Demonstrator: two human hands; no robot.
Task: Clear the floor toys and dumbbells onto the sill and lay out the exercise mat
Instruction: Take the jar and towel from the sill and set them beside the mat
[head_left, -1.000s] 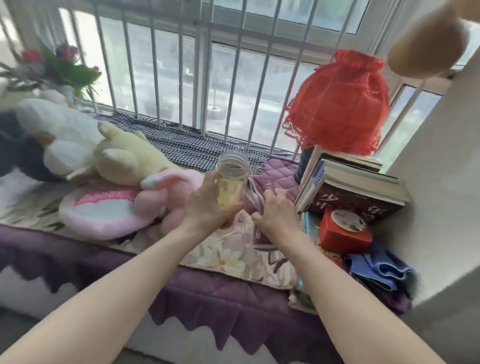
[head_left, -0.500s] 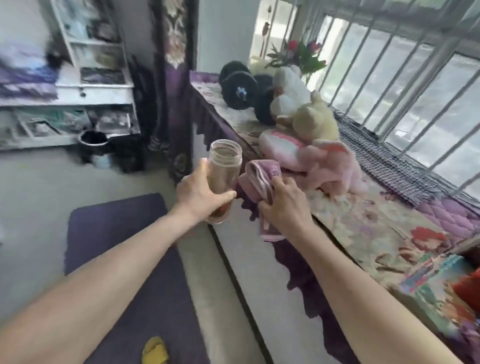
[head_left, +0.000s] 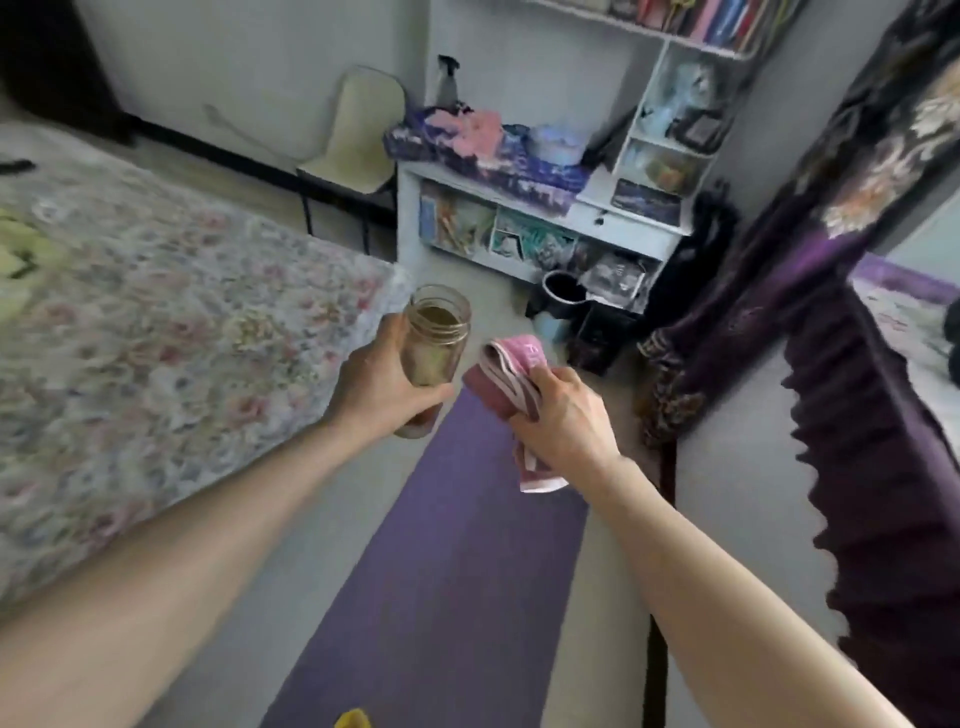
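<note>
A purple exercise mat lies flat on the grey floor, running from the bottom of the view toward the shelf. Above it my left hand grips an open glass jar with yellowish liquid inside. Beside it my right hand holds a folded pink towel with pale stripes. Both are held over the mat's far end. The sill with its purple frilled cover shows only at the right edge; the toys and dumbbells are out of view.
A bed with a floral cover fills the left. A white shelf unit with books stands ahead, a cream chair beside it, a dark bin at its foot. A purple curtain hangs right. A yellow object lies at the mat's near end.
My view has swung left from the window sill into the room. The jar and towel came off the sill in my hands and now hang over the mat.
</note>
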